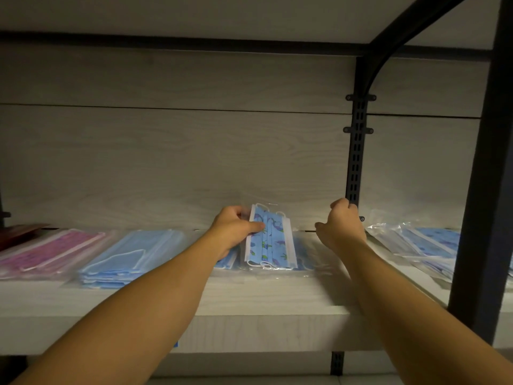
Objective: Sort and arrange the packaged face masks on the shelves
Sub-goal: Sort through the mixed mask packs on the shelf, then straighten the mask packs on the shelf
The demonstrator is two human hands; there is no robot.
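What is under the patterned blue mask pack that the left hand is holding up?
More clear-wrapped masks lie flat on the shelf beneath the patterned pack; the left hand hides those behind it.

The pink mask packs (47,252) are cut off by the left edge. The printed packs (427,243) at far right are partly hidden behind the black post (483,190). Whether anything is held by the right hand (342,226) cannot be told.

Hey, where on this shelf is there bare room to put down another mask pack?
The bare front strip of the shelf, before the packs. The back row is crowded: pink packs, plain blue packs, patterned pack.
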